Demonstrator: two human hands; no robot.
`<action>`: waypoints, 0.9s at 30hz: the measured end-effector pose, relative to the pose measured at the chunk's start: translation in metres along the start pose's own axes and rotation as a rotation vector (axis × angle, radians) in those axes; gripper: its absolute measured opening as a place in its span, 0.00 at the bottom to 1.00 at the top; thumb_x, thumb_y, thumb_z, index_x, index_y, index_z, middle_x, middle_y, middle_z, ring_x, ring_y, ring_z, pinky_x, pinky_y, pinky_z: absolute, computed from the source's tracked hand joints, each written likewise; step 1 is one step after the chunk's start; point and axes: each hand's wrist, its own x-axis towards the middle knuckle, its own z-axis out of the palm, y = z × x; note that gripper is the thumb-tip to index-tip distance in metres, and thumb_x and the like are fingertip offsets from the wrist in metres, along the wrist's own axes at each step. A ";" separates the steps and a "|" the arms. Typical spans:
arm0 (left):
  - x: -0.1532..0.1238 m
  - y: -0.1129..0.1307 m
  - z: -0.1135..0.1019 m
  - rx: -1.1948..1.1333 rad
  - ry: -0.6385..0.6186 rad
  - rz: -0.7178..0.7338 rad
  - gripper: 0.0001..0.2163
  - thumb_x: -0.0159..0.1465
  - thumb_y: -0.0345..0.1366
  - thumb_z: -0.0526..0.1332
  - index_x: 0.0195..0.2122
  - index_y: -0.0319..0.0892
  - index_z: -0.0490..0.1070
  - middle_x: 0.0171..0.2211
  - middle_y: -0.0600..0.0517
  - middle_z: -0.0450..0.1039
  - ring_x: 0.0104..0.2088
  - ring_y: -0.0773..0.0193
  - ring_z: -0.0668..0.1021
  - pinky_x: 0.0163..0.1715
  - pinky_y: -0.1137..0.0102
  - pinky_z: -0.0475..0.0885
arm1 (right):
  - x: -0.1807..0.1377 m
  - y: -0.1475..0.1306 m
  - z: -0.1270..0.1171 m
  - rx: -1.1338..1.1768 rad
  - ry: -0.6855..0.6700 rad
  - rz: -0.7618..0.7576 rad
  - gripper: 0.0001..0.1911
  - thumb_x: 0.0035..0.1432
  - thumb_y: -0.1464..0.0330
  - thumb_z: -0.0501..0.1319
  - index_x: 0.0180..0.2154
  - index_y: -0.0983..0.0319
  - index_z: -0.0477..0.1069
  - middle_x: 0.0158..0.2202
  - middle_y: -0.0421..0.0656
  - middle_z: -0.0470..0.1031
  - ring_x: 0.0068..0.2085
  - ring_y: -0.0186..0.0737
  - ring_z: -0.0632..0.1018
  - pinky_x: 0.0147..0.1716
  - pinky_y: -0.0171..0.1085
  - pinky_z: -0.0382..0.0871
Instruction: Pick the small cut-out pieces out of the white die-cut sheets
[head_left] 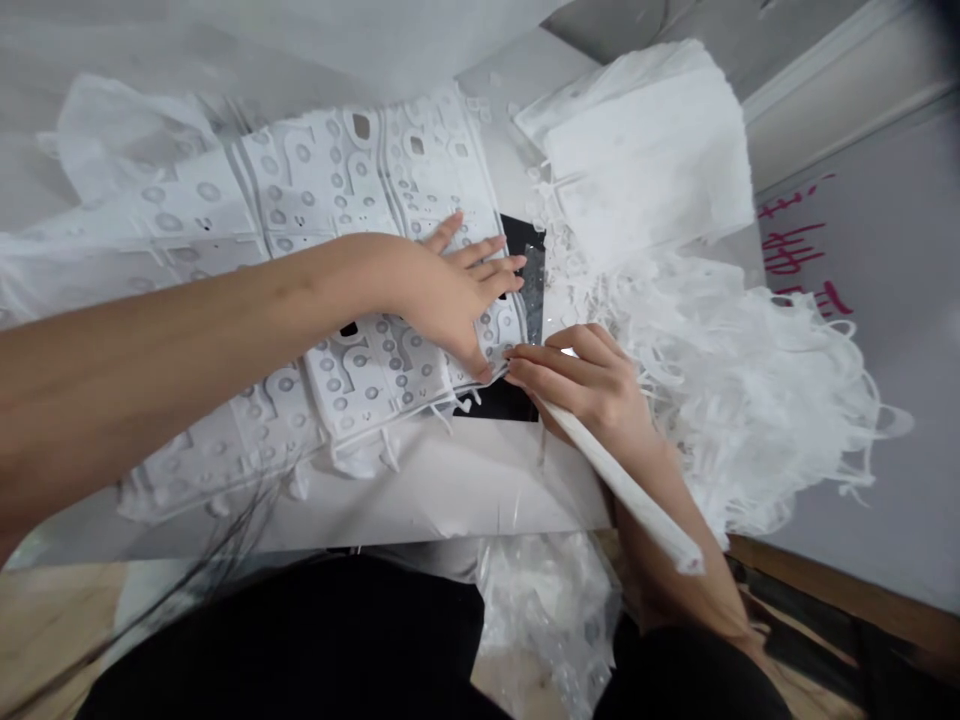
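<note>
My left hand [450,290] lies flat with fingers spread on a white die-cut foam sheet [360,370], pressing it down near its right edge. That sheet is the nearest of several overlapping foam sheets [315,180] with round and curved cut-outs. My right hand [585,385] is closed around a long white stick-like tool [630,490] and pinches at the sheet's right edge, just beside my left thumb. A black mat [502,400] shows under the sheet between both hands.
A heap of thin white foam offcut strips [735,390] lies to the right. A stack of white sheets [652,150] stands behind it. Clear plastic film [547,600] hangs at the table's [420,500] front edge. A grey board with red writing [795,250] is far right.
</note>
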 end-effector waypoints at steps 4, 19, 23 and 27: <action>0.004 -0.005 0.007 -0.071 0.071 0.050 0.51 0.55 0.62 0.63 0.74 0.45 0.42 0.74 0.55 0.32 0.72 0.37 0.35 0.64 0.42 0.18 | 0.001 -0.002 0.004 -0.051 0.036 0.049 0.07 0.64 0.74 0.62 0.42 0.57 0.70 0.44 0.36 0.82 0.36 0.40 0.73 0.34 0.43 0.69; -0.003 -0.002 -0.001 0.053 -0.057 0.015 0.58 0.54 0.73 0.51 0.73 0.41 0.25 0.71 0.57 0.13 0.70 0.51 0.22 0.64 0.48 0.15 | -0.009 0.041 0.007 0.119 0.449 0.685 0.09 0.65 0.62 0.62 0.39 0.59 0.79 0.37 0.41 0.81 0.38 0.38 0.79 0.41 0.39 0.73; 0.000 -0.007 0.004 -0.027 0.036 0.043 0.57 0.52 0.73 0.56 0.74 0.46 0.35 0.74 0.51 0.24 0.72 0.47 0.29 0.65 0.45 0.19 | -0.015 0.056 0.016 0.140 0.432 0.880 0.19 0.67 0.55 0.59 0.43 0.64 0.78 0.28 0.39 0.77 0.25 0.30 0.69 0.27 0.32 0.63; 0.004 -0.011 0.012 -0.118 0.230 0.103 0.52 0.52 0.67 0.63 0.72 0.47 0.49 0.73 0.43 0.41 0.72 0.37 0.43 0.65 0.41 0.24 | -0.023 0.068 0.023 0.007 0.469 0.872 0.23 0.69 0.54 0.56 0.42 0.67 0.77 0.25 0.37 0.74 0.23 0.30 0.62 0.25 0.31 0.59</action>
